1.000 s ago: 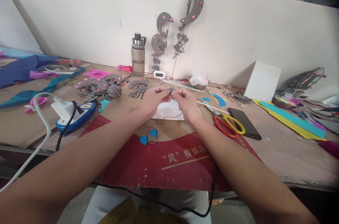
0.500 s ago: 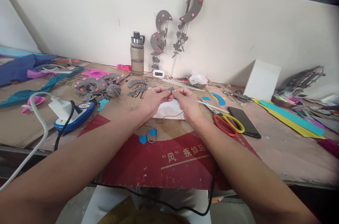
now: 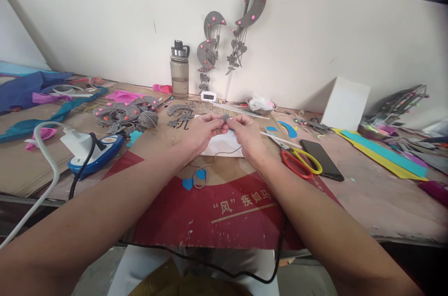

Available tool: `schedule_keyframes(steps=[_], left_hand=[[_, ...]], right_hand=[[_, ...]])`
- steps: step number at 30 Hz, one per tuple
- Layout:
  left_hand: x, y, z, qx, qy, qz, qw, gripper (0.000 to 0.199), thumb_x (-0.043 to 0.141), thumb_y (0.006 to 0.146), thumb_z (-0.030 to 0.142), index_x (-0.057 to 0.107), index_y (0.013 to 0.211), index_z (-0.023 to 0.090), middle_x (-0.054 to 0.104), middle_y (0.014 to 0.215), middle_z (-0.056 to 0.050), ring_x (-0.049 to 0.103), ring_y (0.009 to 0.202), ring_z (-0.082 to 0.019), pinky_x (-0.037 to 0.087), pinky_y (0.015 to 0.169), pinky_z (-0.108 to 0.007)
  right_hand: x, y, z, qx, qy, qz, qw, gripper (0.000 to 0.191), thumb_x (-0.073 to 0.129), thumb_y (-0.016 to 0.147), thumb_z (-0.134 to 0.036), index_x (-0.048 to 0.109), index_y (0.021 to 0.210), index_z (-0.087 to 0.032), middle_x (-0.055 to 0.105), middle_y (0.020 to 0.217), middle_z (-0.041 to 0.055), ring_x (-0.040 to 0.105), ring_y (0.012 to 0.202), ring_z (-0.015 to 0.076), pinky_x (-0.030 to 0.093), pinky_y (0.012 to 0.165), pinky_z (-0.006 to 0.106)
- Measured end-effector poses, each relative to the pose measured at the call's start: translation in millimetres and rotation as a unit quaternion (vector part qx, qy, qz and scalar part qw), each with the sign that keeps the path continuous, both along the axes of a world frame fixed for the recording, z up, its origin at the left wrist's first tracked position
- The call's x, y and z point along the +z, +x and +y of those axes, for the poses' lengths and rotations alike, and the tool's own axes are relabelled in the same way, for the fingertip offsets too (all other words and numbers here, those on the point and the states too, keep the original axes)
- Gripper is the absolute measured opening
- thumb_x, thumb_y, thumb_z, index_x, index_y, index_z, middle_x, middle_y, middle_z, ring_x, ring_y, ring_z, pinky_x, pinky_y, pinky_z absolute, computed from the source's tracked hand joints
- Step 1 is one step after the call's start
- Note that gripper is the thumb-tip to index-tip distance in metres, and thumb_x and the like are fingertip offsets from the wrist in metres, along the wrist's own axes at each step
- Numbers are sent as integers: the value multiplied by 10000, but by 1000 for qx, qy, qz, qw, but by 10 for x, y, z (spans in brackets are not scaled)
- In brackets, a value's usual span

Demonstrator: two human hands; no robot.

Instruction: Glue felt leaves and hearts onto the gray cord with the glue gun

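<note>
Fingertips (image 3: 220, 122) of the left hand (image 3: 205, 135) and the right hand (image 3: 247, 135) nearly meet in a narrow pinch, holding between them a small, dark-grey, rough-textured piece (image 3: 225, 117), mostly hidden by the fingers. This piece is above a sheet of plain white paper (image 3: 224, 146). A thin grey cord (image 3: 227, 152) runs from beside the right hand toward the wearer, curling into a loop near two bright-blue heart shapes (image 3: 188, 184), below the grip.

Beyond the grip and to its left stands a tall, translucent smoky bottle (image 3: 179, 72) with a black-and-silver cap, partly filled with liquid. Beyond it to the right, a shallow round bowl (image 3: 259, 111) holds crumpled whitish, see-through material (image 3: 259, 102). Far to the right of the grip, a low brownish bowl (image 3: 371, 134) contains pink, purple and pale-green bits; long grey strips dotted with coloured beads rise behind it.

Nearer, right of the right hand, lie scissors (image 3: 297, 164) with one red and one yellow handle, just beside a black phone (image 3: 324, 160).
</note>
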State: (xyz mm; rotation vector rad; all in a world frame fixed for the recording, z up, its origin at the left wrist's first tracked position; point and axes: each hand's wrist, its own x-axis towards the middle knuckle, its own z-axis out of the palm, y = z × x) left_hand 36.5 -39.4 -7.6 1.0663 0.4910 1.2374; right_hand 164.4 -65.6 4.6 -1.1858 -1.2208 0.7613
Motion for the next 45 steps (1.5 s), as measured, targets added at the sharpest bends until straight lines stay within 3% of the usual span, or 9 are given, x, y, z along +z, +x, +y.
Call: schedule_keyframes(steps=[14, 23, 35, 40, 45], left_hand=[[13, 2, -18, 12, -6, 19, 1000, 89, 702, 690, 157, 634, 706, 102, 642, 682, -43, 586, 604, -95, 487, 697, -288], [-3, 9, 4, 33, -18, 22, 999, 129, 715, 684, 170, 600, 678, 111, 621, 655, -34, 577, 589, -97, 476, 672, -285], [34, -3, -10, 80, -43, 39, 995, 132, 686, 634, 176, 560, 608, 147, 542, 617, 8, 481, 542, -79, 374, 546, -247], [30, 5, -23, 95, -16, 56, 994, 172, 667, 643, 169, 522, 551, 161, 499, 544, 17, 406, 489, -68, 342, 525, -246], [9, 12, -3, 77, 10, 66, 995, 139, 676, 658, 187, 564, 583, 155, 523, 556, 3, 436, 499, -77, 348, 524, -249]], right_hand=[[-19, -6, 8, -12, -3, -28, 1000, 180, 631, 656, -326, 515, 598, -201, 480, 563, -46, 358, 530, 92, 274, 508, 253], [-54, -5, 21, -8, 43, -74, 996, 161, 623, 684, -310, 538, 607, -197, 544, 617, -24, 424, 593, 110, 338, 578, 261], [-81, -27, -3, -5, 57, -132, 990, 172, 621, 738, -346, 567, 657, -203, 411, 570, -48, 346, 569, 109, 288, 562, 270], [-96, -29, -1, -1, 68, -120, 990, 196, 585, 765, -347, 541, 643, -201, 486, 610, -33, 399, 607, 117, 324, 594, 273], [-71, -28, -4, -20, 51, -124, 991, 204, 588, 747, -319, 505, 605, -199, 460, 583, -38, 391, 588, 112, 309, 577, 271]])
